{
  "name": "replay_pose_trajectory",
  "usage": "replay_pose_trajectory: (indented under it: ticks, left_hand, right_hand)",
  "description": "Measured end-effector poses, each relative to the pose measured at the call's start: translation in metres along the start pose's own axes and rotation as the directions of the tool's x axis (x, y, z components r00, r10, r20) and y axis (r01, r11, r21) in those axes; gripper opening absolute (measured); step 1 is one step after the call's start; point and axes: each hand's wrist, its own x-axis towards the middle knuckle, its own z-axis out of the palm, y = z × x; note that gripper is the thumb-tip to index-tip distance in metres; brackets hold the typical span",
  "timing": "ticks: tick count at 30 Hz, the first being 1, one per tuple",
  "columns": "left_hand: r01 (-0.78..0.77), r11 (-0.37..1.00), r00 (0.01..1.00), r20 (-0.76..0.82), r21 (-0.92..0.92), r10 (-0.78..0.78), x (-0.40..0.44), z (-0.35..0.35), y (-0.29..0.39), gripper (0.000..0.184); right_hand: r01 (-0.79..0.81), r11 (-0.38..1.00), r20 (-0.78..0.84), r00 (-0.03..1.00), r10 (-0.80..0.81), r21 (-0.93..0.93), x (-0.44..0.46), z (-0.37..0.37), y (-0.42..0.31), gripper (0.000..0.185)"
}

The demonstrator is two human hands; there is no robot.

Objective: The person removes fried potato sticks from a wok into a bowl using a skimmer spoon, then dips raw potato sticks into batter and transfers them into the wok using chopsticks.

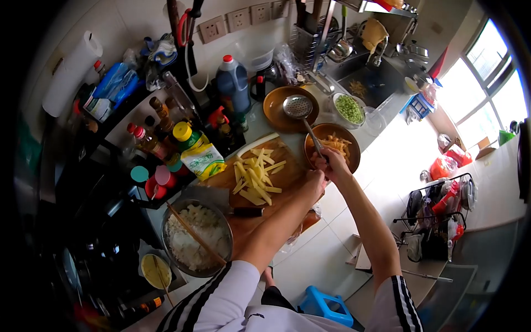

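My right hand (333, 162) is closed around the handle of a metal skimmer (298, 107). The skimmer's perforated head is over a brown bowl (272, 113), and its handle crosses a second brown bowl (355, 143) of cut orange-brown pieces (338, 145). Just below, my left hand (316, 181) is closed against the right one; what its fingers grip is hidden. To the left, cut potato strips (257, 177) lie on a wooden cutting board (218, 180). A knife (248, 212) with a dark handle rests at the board's near side.
A metal bowl of rice (196, 238) with a wooden stick across it stands near left, beside the stove (105, 221). Bottles (149, 141) and a yellow bag (203, 161) line the left. Chopped green vegetables (348, 109) fill a bowl by the sink (368, 83). A blue stool (326, 306) is below.
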Motion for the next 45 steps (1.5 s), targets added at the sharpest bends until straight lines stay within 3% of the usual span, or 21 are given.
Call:
replay_pose_trajectory:
  ticks: [1,4,5,8,10,13,16,17,18,20,22,24,26,29,32,33,36,38,40,42,45]
  left_hand:
    - [0.052,0.995,0.997,0.058,-0.081,-0.047,-0.001,0.000,0.006,0.022]
    - [0.001,0.998,0.981,0.191,0.069,-0.015,-0.035,-0.008,0.019,0.027]
    - [0.106,0.994,0.987,0.118,0.036,-0.110,-0.050,-0.013,0.023,0.023]
    - [0.135,0.991,0.983,-0.121,-0.012,-0.135,-0.098,-0.031,0.014,0.021]
    - [0.228,0.959,0.957,0.220,-0.167,-0.190,-0.131,-0.075,0.000,0.027]
    - [0.398,0.902,0.908,0.211,-0.170,-0.361,-0.229,-0.093,0.007,0.028]
    - [0.537,0.836,0.803,0.234,0.114,-0.548,-0.297,-0.138,0.023,0.030]
    - [0.544,0.814,0.778,0.241,0.203,-0.580,-0.311,-0.157,0.029,0.034]
    - [0.549,0.784,0.750,0.242,0.289,-0.615,-0.325,-0.176,0.036,0.038]
    - [0.510,0.791,0.777,0.214,0.338,-0.592,-0.351,-0.210,0.054,0.038]
    - [0.470,0.828,0.825,0.182,0.306,-0.535,-0.379,-0.235,0.073,0.036]
    - [0.414,0.865,0.874,0.142,0.284,-0.465,-0.402,-0.256,0.089,0.035]
    - [0.349,0.900,0.919,0.089,0.261,-0.383,-0.422,-0.276,0.098,0.035]
    - [0.237,0.939,0.971,-0.037,0.248,-0.235,-0.452,-0.297,0.102,0.034]
    - [0.130,0.967,0.983,-0.157,0.221,-0.096,-0.483,-0.306,0.113,0.032]
    - [0.105,0.973,0.979,-0.192,0.206,-0.065,-0.494,-0.312,0.115,0.032]
    - [0.013,0.981,0.970,-0.243,0.194,0.035,-0.524,-0.335,0.115,0.032]
    - [-0.052,0.977,0.952,-0.285,0.206,0.111,-0.540,-0.347,0.116,0.033]
    - [-0.258,0.934,0.880,-0.339,0.249,0.333,-0.552,-0.379,0.119,0.029]
    - [-0.440,0.823,0.716,-0.413,0.360,0.563,-0.562,-0.404,0.134,0.027]
    - [-0.405,0.694,0.380,-0.580,0.596,0.720,-0.553,-0.477,0.146,0.023]
  right_hand:
    - [-0.007,1.000,-0.025,1.000,0.007,-0.007,0.001,0.004,-0.001,0.014]
    - [-0.144,0.983,0.102,0.986,0.132,0.118,0.023,-0.010,0.005,0.010]
    - [-0.196,0.955,0.085,0.980,0.182,0.224,0.026,-0.009,0.004,0.009]
    - [-0.203,0.968,0.156,0.971,0.180,0.150,0.033,-0.015,0.003,0.013]
    - [-0.322,0.928,0.223,0.934,0.279,0.188,0.039,-0.024,0.002,0.026]
    - [-0.393,0.883,0.215,0.914,0.344,0.256,0.032,-0.019,-0.003,0.034]
    - [-0.073,0.996,0.170,0.982,0.081,-0.053,0.025,-0.032,0.003,0.034]
    - [-0.248,0.967,0.589,0.790,0.170,0.054,0.054,-0.067,0.008,0.037]
    - [-0.311,0.949,0.655,0.728,0.205,0.049,0.039,-0.060,0.006,0.044]
    - [-0.058,0.996,0.251,0.967,0.038,0.074,0.007,-0.047,0.015,0.049]
    - [-0.045,0.986,-0.114,0.991,0.064,0.158,-0.020,-0.056,0.030,0.055]
    - [-0.075,0.973,-0.101,0.993,0.054,-0.218,-0.044,-0.087,0.061,0.047]
    - [0.020,0.748,-0.047,0.997,-0.068,-0.664,-0.103,-0.028,0.101,0.038]
    - [0.200,0.690,0.205,0.976,-0.077,-0.695,-0.152,0.028,0.172,0.023]
    - [0.465,0.430,0.439,0.883,-0.165,-0.774,-0.186,0.095,0.213,0.022]
    - [0.630,0.172,0.585,0.772,-0.249,-0.757,-0.188,0.114,0.217,0.023]
    - [0.879,-0.186,0.895,0.412,-0.169,-0.439,-0.176,0.154,0.218,0.025]
    - [0.923,-0.210,0.946,0.311,-0.089,-0.323,-0.172,0.181,0.217,0.029]
    - [0.963,-0.176,0.979,0.205,-0.020,-0.206,-0.182,0.206,0.228,0.031]
    - [0.989,-0.109,0.994,0.107,0.019,-0.105,-0.200,0.235,0.248,0.031]
    - [0.999,-0.053,0.988,0.018,0.153,-0.010,-0.227,0.257,0.318,0.040]
